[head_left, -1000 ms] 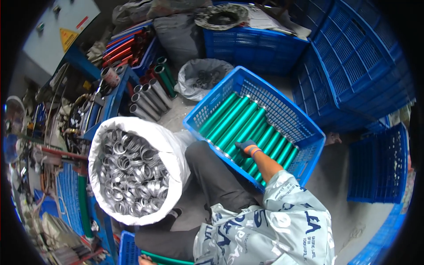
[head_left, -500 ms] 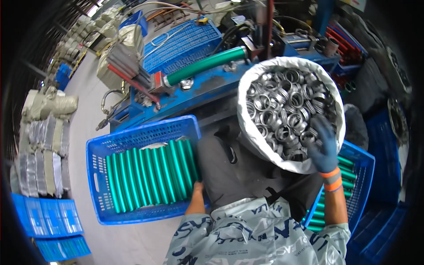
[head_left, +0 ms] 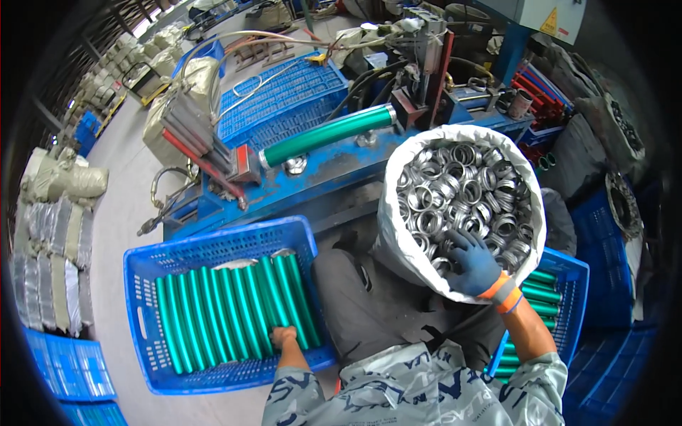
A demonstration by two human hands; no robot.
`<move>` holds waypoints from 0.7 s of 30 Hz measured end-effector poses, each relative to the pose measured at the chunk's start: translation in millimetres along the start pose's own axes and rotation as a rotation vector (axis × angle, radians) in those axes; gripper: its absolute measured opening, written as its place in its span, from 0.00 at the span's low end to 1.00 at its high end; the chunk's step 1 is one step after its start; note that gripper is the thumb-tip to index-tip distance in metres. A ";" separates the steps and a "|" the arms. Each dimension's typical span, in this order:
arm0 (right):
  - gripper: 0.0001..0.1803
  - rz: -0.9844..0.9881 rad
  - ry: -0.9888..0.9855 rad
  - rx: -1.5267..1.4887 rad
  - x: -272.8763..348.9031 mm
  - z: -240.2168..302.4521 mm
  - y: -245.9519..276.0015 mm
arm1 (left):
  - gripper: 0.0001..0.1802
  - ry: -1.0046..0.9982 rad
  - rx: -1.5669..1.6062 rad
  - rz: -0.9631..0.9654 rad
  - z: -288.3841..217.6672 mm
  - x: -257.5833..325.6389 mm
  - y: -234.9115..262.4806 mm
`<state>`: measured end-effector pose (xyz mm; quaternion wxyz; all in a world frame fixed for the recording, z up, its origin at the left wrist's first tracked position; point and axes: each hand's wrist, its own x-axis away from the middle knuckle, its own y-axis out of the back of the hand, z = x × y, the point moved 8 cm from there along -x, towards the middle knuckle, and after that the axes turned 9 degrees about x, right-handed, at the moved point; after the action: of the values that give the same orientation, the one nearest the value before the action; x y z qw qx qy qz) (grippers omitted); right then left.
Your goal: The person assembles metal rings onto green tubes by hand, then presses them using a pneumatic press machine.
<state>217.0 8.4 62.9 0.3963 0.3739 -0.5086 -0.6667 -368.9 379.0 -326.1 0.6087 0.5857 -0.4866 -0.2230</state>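
Observation:
My bare left hand [head_left: 284,335] is closed at the near part of a green tube [head_left: 271,305], one of a row lying side by side in the left blue crate [head_left: 134,312]. Its fingertips are partly hidden. My right hand [head_left: 472,267], in a dark blue glove with an orange and grey cuff, rests on shiny metal rings [head_left: 472,190] at the near side of a white sack [head_left: 392,234]. Its fingers are stretched out and apart, and no ring shows in its grasp. The sack is filled with these loose rings.
A blue machine bench [head_left: 334,177] stands ahead, with a green tube [head_left: 330,136] held between its two end fixtures. Another blue crate [head_left: 579,284] of green tubes is right of the sack. A blue mesh crate [head_left: 284,106] lies beyond the bench, and wrapped bundles [head_left: 64,177] line the left.
My left hand has moved left onto the tubes. My right hand has shifted left and nearer along the sack's front side, its fingers now spread. The whole view has tilted slightly.

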 end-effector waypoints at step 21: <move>0.58 -0.194 -0.182 -2.201 22.6 -13.0 15.5 | 0.37 -1.326 0.562 0.166 -287.3 340.8 287.9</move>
<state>221.9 -19.7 73.2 0.4194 -0.1946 0.3656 -0.8079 -64.0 296.5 100.4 0.0270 0.4226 -0.8351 -0.3510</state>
